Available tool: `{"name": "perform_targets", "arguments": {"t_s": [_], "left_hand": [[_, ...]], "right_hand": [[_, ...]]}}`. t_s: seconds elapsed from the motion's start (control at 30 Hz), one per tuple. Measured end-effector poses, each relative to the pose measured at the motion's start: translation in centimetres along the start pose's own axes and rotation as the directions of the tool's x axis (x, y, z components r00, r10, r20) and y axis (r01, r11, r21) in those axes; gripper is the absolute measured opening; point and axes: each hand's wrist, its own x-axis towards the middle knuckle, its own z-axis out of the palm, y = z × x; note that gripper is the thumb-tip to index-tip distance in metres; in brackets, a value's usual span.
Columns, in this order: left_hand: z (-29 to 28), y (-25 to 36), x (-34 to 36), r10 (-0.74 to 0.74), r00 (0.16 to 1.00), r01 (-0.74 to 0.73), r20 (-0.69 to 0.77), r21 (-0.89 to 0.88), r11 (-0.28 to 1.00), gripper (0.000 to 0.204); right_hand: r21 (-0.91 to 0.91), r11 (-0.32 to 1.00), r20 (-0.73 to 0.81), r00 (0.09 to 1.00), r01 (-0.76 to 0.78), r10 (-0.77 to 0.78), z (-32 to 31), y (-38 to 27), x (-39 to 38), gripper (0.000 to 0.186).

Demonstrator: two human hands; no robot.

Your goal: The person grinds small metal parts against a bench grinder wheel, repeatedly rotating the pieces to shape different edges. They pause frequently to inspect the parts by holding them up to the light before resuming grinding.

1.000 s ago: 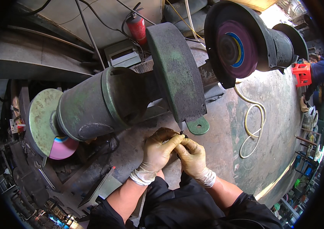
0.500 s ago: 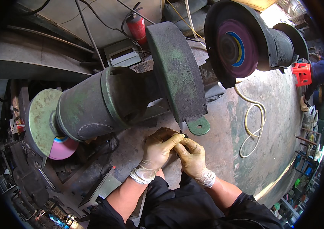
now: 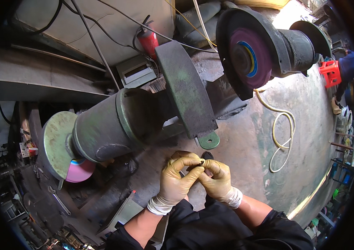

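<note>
My L hand [image 3: 173,181] and R hand [image 3: 218,180], both gloved, meet fingertip to fingertip, pinching a small dark piece [image 3: 201,163] btwn them; too tiny to ID. Change vs. a moment ago: the hands now sit a bit farther from the green tab [image 3: 208,141] under the guard [image 3: 189,91], and more of the piece shows. I read that as the piece being off the grinder, worked by fingers only. Beyond, L side: motor housing [image 3: 102,125]. Farther, R side: pale hose [image 3: 277,135] on the floor, then another grinder's purple wheel [image 3: 260,54].
</note>
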Motion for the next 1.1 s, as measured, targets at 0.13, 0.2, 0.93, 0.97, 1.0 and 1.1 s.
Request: {"name": "perform_targets", "arguments": {"t_s": [0.13,0.2,0.93,0.97,1.0,1.1], "left_hand": [[0.1,0.2,0.1,0.061,0.998,-0.062,0.017,0.111,0.992,0.016],[0.0,0.0,0.1,0.063,0.998,-0.065,0.019,0.145,0.987,0.016],[0.5,-1.9,0.0,0.003,0.996,0.001,-0.084,0.05,0.999,0.015],[0.6,-1.9,0.1,0.019,0.997,-0.014,-0.077,0.068,0.998,0.015],[0.7,-1.9,0.2,0.035,0.997,-0.029,-0.07,0.087,0.996,0.016],[0.7,-1.4,0.4,0.108,0.992,-0.098,-0.064,0.144,0.985,0.017]], "right_hand": [[0.119,0.987,0.045,0.994,-0.103,0.098,-0.3,-0.1,0.0,0.019],[0.176,0.969,0.071,0.984,-0.172,0.162,-0.3,-0.1,-0.1,0.018],[0.12,0.99,0.162,0.985,-0.08,0.06,-0.3,0.8,0.3,0.017],[0.126,0.989,0.161,0.985,-0.08,0.059,-0.2,1.9,-0.1,0.018],[0.134,0.988,0.161,0.985,-0.079,0.057,0.3,3.3,-0.4,0.019],[0.134,0.99,0.173,0.985,-0.041,0.017,0.1,2.7,-0.2,0.021]]}}
